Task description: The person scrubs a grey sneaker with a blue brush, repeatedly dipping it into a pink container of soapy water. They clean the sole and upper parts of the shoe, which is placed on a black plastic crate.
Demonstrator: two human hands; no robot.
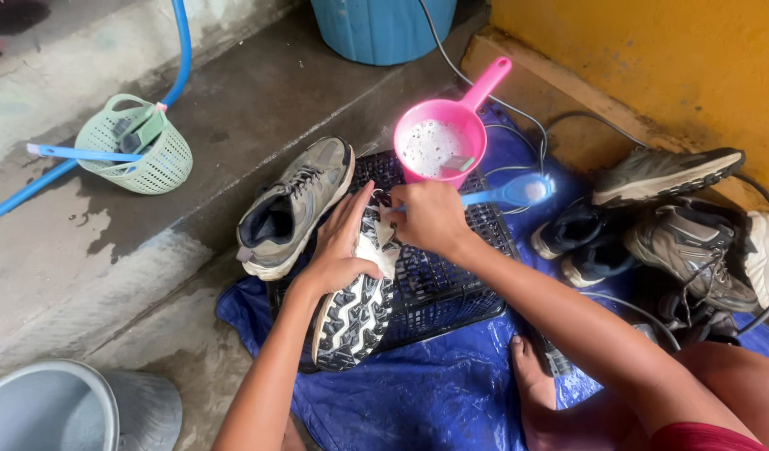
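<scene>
Sole-up shoe (355, 305) on black crate (451, 292), long axis running from the body toward the pink ladle (441, 138). Left hand (343, 246) spread flat, pressing its side; right hand (430, 217) closed around blue brush (510, 194) at the toe end. Second shoe (293, 209) just left. No labels legible.

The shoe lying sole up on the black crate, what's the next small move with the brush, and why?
Probably stroke the blue brush along the shoe's upper edge: the right hand holds its bristles there, the left hand steadies the shoe, and the pink scoop of suds sits beside them.
</scene>
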